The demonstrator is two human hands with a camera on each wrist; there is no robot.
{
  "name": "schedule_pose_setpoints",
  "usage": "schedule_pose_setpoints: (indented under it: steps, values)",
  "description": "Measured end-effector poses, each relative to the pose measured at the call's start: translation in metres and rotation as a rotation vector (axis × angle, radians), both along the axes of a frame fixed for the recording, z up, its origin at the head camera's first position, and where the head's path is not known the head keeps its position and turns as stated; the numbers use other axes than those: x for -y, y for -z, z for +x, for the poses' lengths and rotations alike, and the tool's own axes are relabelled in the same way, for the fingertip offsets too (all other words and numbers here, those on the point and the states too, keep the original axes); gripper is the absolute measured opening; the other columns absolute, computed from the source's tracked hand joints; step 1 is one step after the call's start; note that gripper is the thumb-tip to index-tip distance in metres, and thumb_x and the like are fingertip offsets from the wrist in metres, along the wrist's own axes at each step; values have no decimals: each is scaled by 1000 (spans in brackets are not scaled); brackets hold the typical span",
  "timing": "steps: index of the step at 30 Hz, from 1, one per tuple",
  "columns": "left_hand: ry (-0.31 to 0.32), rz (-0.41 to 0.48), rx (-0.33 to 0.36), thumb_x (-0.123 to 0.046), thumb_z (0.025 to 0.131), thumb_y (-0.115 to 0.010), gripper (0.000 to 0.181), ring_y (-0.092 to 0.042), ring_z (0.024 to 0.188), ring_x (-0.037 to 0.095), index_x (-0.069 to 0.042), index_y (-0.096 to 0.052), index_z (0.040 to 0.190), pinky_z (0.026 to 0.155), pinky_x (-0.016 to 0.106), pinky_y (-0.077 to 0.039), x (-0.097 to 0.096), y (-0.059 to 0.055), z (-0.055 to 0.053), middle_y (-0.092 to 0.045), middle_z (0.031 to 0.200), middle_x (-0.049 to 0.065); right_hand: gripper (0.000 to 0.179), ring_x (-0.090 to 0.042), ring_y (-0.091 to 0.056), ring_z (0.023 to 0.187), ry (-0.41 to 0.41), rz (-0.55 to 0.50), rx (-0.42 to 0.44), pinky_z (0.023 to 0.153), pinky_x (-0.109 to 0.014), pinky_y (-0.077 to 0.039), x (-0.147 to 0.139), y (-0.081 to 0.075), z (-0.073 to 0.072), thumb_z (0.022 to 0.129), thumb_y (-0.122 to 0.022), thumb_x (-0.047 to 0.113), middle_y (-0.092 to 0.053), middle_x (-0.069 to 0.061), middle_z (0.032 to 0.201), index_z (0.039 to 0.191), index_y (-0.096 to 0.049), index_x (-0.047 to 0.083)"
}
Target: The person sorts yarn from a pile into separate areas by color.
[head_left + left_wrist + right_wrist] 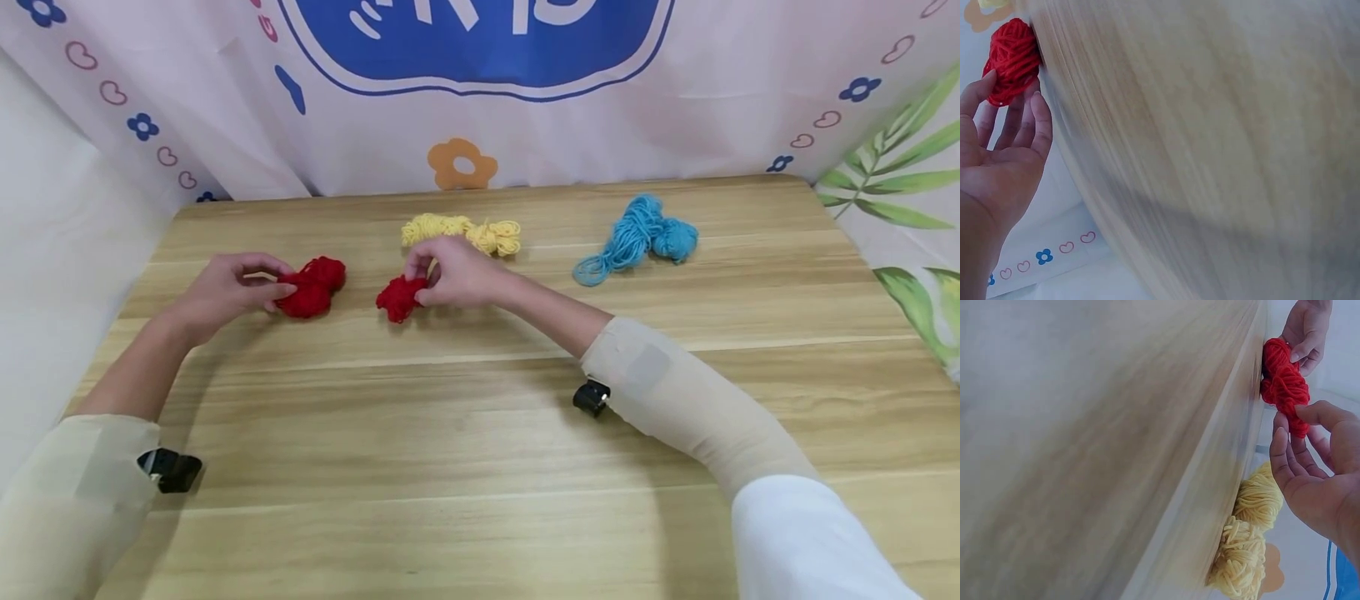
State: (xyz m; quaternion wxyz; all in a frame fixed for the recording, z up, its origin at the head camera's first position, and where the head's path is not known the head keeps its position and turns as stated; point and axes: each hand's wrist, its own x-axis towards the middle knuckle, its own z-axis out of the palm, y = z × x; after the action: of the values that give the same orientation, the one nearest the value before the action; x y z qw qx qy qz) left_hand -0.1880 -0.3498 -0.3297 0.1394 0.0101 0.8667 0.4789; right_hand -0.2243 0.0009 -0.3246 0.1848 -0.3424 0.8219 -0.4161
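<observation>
At the left of the head view, my left hand [221, 293] pinches a red yarn ball [318, 287] between thumb and fingers. The same ball [1014, 59] shows its wound strands in the left wrist view, at the fingertips. A smaller red yarn bundle [397, 300] lies to its right, with a gap of bare wood between the two. My right hand [461, 275] pinches that bundle's right end from above. In the right wrist view the thumb and fingertips grip the end of the bundle [1290, 394], which overlaps the ball beyond it.
Yellow yarn [498, 237], bunched in two parts, lies just behind my right hand. Blue yarn [637, 233] with a loose loop is farther right on the wooden table [420, 450]. A printed cloth [570, 137] hangs along the table's back edge.
</observation>
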Motion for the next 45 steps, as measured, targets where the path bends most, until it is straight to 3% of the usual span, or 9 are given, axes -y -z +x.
schedule_pose_setpoints:
  steps: [8, 16, 24, 34, 45]
  values:
    - [3, -25, -19, -13, 100, -70, 17, -67, 80, 12, -10, -71, 117, 75, 25, -59, -3, -4, 1, -66, 104, -13, 14, -23, -70, 92, -3, -1, -1, 83, -25, -57, 9, -1, -2, 91, -73, -2, -67, -9, 105, 102, -66, 3]
    - [-2, 6, -35, -9, 99, -70, 16, -67, 78, 13, -9, -72, 115, 73, 26, -60, -2, -4, 3, -68, 102, -12, 14, -20, -67, 90, -7, 20, -50, 83, -24, -55, 18, 1, -5, 91, -75, 0, -68, -8, 102, 104, -68, 3]
    - [-1, 38, -54, -3, 100, -67, 14, -68, 78, 11, -9, -74, 111, 71, 27, -60, -1, -7, 7, -71, 99, -9, 14, -19, -67, 93, 6, 9, -38, 83, -24, -55, 24, 4, -8, 91, -74, -1, -69, -7, 102, 103, -69, 3]
    - [9, 11, -71, -4, 101, -64, 16, -69, 88, 5, -8, -73, 114, 73, 25, -59, 0, -13, 11, -72, 98, -13, 14, -19, -66, 96, 3, 26, -38, 84, -23, -54, 33, 4, -9, 92, -73, -1, -69, -6, 103, 105, -69, 3]
    - [8, -2, -90, -2, 101, -65, 17, -70, 88, 6, 0, -70, 116, 73, 26, -60, 2, -15, 14, -72, 98, -12, 15, -18, -65, 92, 3, 16, -55, 80, -22, -53, 48, 8, -9, 90, -74, -4, -69, -6, 103, 103, -69, 2]
